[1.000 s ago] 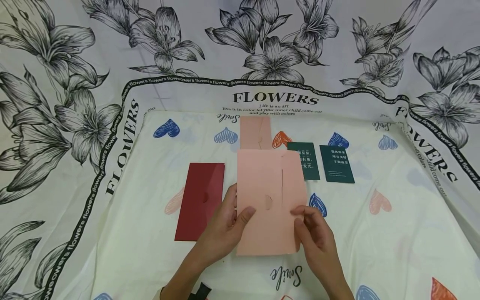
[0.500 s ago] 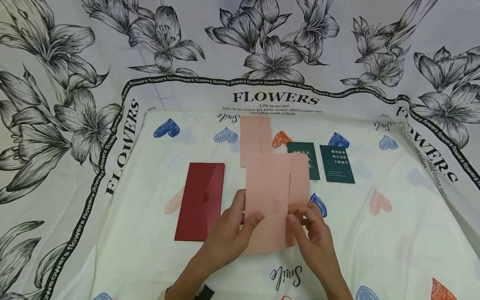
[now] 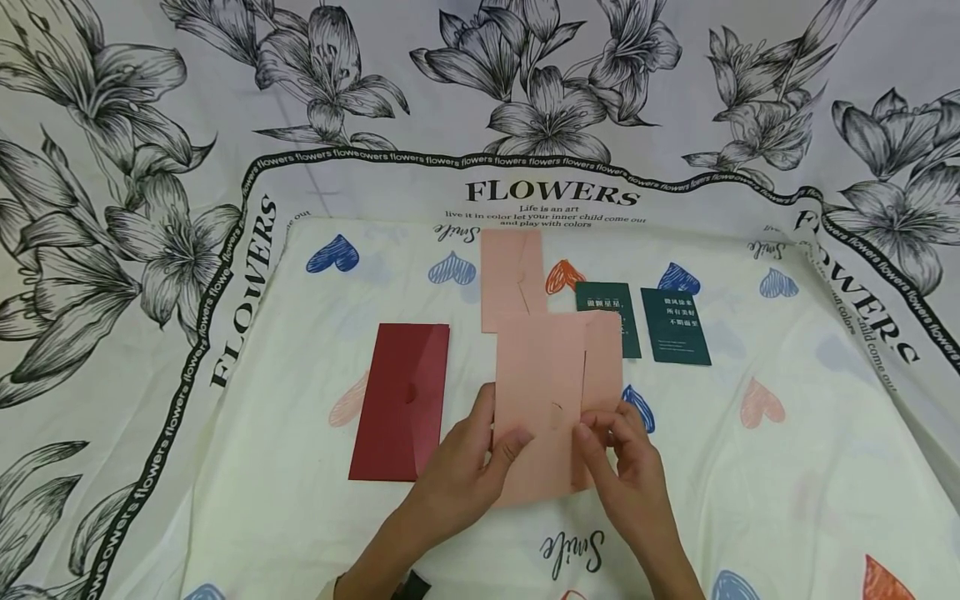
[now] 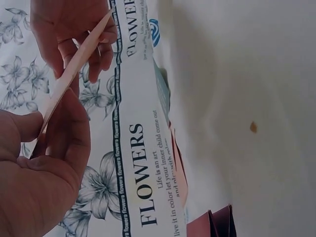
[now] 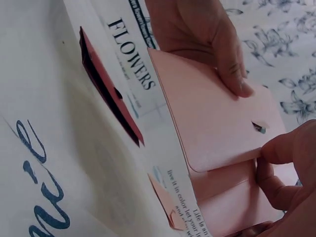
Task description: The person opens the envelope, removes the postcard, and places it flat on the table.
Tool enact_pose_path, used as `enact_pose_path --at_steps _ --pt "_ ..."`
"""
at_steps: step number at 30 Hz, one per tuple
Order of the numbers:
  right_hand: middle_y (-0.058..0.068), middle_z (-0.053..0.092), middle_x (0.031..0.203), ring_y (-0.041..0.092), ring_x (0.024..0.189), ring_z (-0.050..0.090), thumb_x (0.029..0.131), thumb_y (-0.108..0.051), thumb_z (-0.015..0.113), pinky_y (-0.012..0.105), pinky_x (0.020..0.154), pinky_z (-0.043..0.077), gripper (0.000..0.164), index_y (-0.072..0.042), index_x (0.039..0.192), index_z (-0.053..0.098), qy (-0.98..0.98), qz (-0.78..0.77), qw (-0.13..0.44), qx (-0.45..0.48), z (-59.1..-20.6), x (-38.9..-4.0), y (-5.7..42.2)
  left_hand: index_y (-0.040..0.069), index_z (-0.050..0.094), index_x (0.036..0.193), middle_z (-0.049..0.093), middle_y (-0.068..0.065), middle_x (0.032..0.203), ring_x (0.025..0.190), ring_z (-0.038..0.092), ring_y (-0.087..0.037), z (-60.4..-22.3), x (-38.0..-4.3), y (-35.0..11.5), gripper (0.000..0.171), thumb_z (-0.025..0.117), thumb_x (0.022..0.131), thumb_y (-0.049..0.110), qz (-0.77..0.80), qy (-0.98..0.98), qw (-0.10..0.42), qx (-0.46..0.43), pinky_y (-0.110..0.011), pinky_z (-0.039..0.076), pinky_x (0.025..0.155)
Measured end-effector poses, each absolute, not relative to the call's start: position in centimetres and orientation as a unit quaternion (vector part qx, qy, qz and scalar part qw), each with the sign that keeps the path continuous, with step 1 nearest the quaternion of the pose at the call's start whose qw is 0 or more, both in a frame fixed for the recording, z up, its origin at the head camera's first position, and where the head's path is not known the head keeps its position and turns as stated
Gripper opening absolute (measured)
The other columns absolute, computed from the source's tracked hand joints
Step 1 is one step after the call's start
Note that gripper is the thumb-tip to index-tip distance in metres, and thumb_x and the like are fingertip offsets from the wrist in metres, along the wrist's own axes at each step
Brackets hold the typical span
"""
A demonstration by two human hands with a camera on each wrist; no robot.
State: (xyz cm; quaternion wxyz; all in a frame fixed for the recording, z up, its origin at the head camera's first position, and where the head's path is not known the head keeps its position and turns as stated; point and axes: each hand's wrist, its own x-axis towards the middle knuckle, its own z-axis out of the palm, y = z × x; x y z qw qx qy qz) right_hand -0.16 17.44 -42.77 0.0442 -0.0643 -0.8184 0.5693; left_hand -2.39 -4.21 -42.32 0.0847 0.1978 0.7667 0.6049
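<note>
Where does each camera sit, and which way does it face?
Head: worn on the head, looking forward and down at the held pink envelope; left hand and right hand show.
Left wrist: worn there, facing that envelope nearly edge-on; left hand close, right hand beyond.
Right wrist: worn there, facing the envelope's broad side; right hand close, left hand beyond.
Head and right wrist views share both hands and the red envelope.

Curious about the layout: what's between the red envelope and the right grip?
The left grip and the pink envelope it holds, in the head view.
</note>
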Motion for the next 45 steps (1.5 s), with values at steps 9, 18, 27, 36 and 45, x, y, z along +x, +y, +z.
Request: enact_pose_path --at_steps 9,18,27,36,45 --pt "0.003 0.049 0.112 0.020 0.097 0.054 0.104 -0.023 0.070 0.022 0.079 0.048 0.017 -0.006 0.105 0.072 -0.821 0.565 0.045 -0.063 -42.96 -0.15 17.46 0.026 0.039 0.141 0.067 0.017 0.109 0.097 0.068 -0.005 -42.81 -2.30 -4.17 0.039 0.058 0.110 0.040 0.602 0.767 0.095 0.200 -0.030 0.056 0.087" --pt "0.003 0.049 0.115 0.020 0.102 0.052 0.104 -0.022 0.071 0.019 0.079 0.047 0.019 -0.003 0.104 0.071 -0.815 0.574 0.036 -0.064 -43.02 -0.03 17.43 0.023 0.039 0.141 0.064 0.016 0.110 0.099 0.065 -0.007 -42.79 -2.29 -4.36 0.040 0.059 0.110 0.037 0.598 0.771 0.085 0.201 -0.030 0.055 0.086" --pt "0.003 0.049 0.115 0.021 0.103 0.054 0.103 -0.023 0.072 0.019 0.081 0.048 0.020 -0.003 0.105 0.071 -0.808 0.584 0.031 -0.069 -43.17 -0.07 17.33 0.021 0.039 0.139 0.061 0.015 0.100 0.085 0.061 -0.010 -42.71 -2.35 -4.68 0.040 0.060 0.109 0.036 0.590 0.780 0.079 0.193 -0.029 0.054 0.072" --pt "0.004 0.050 0.114 0.022 0.105 0.055 0.102 -0.019 0.073 0.019 0.084 0.049 0.016 -0.003 0.105 0.073 -0.796 0.600 0.043 -0.061 -43.15 0.07 17.40 0.019 0.041 0.138 0.056 0.011 0.087 0.073 0.056 -0.010 -42.65 -2.40 -4.70 0.038 0.061 0.109 0.034 0.589 0.783 0.074 0.186 -0.028 0.051 0.064" --pt "0.004 0.055 0.119 0.022 0.113 0.054 0.104 -0.019 0.070 0.020 0.092 0.051 0.018 -0.001 0.106 0.071 -0.802 0.590 0.058 -0.076 -43.04 0.00 18.04 0.017 0.042 0.138 0.054 0.011 0.084 0.063 0.049 -0.010 -42.81 -2.52 -4.80 0.038 0.061 0.109 0.032 0.590 0.782 0.061 0.194 -0.028 0.049 0.058"
